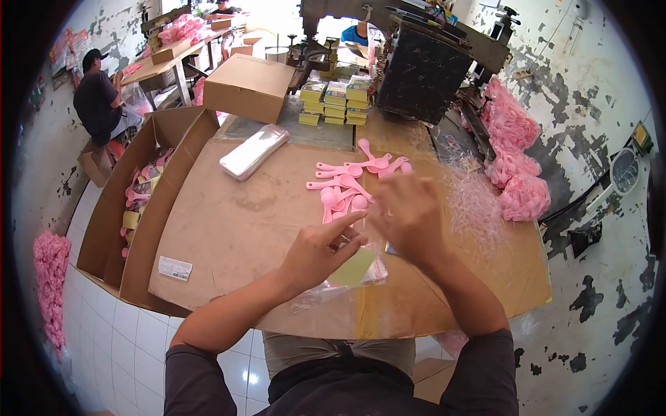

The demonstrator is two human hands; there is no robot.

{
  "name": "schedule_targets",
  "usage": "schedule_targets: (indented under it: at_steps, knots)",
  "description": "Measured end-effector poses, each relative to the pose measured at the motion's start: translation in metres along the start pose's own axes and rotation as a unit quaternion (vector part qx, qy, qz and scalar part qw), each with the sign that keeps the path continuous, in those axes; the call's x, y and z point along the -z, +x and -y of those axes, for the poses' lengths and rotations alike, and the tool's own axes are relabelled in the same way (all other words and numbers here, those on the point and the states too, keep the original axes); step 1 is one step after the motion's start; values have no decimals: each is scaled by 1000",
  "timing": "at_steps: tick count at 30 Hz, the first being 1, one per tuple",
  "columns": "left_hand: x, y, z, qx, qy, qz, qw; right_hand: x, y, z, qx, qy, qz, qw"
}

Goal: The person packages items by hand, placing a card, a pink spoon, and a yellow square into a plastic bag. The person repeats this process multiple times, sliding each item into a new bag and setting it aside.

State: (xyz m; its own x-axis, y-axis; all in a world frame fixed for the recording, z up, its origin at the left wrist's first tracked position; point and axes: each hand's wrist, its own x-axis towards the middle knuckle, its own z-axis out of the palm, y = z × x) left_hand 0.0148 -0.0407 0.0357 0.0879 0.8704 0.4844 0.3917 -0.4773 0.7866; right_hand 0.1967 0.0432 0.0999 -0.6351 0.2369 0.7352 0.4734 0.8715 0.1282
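Note:
My left hand is over the near middle of the cardboard-covered table, index finger and thumb stretched to the right and apart, with nothing visible between them. My right hand is raised just to its right, smeared by motion, so its grip cannot be made out. Beyond both hands lies a loose pile of pink plastic measuring spoons. Below the left fingers, a yellow-green card rests on clear plastic bags, partly hidden by the hands.
A stack of clear bags lies to the left. An open carton holding packed pieces stands beside the table. Card stacks, a closed carton and a black machine are behind. Pink bundles line the right; a co-worker sits far left.

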Motion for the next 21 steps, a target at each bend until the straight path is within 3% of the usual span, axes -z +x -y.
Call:
schedule_targets:
  at_steps: [2, 3, 5, 6, 7, 9, 11, 12, 14, 15, 18, 20, 21]
  knots:
    - [-2, 0, 11, 51, -88, -2, 995, 11, -1, -26, -116, 88, -29, 989]
    - [-3, 0, 15, 77, -131, -3, 988, 20, -6, -42, -200, 250, 20, 947]
    - [2, 5, 12, 102, -197, -12, 975, 53, -36, -89, -342, 494, 88, 795]
    - [4, 7, 11, 115, -230, -16, 966, 72, -56, -115, -411, 568, 95, 706]
    - [3, 7, 12, 116, -231, -19, 966, 78, -78, -146, -456, 593, 89, 658]
    - [1, 6, 15, 118, -235, -27, 964, 68, -141, -217, -503, 508, 82, 695]
    - [-3, 5, 17, 112, -219, -31, 969, 54, -203, -267, -370, 72, 156, 913]
    - [-4, 5, 18, 109, -210, -35, 971, 56, -202, -253, -326, -61, 137, 933]
    - [-5, 5, 20, 111, -221, -46, 968, 61, -192, -218, -243, -331, 85, 908]
    - [-6, 5, 21, 111, -226, -53, 966, 65, -175, -197, -303, -280, 74, 908]
    - [-8, 7, 20, 113, -280, -57, 952, 53, -134, -146, -266, -18, 14, 964]
    - [-10, 7, 24, 109, -264, -69, 956, 42, -95, -91, -334, 197, 98, 917]
    - [-11, 6, 25, 107, -256, -76, 958, 31, -87, -73, -315, 291, 131, 894]
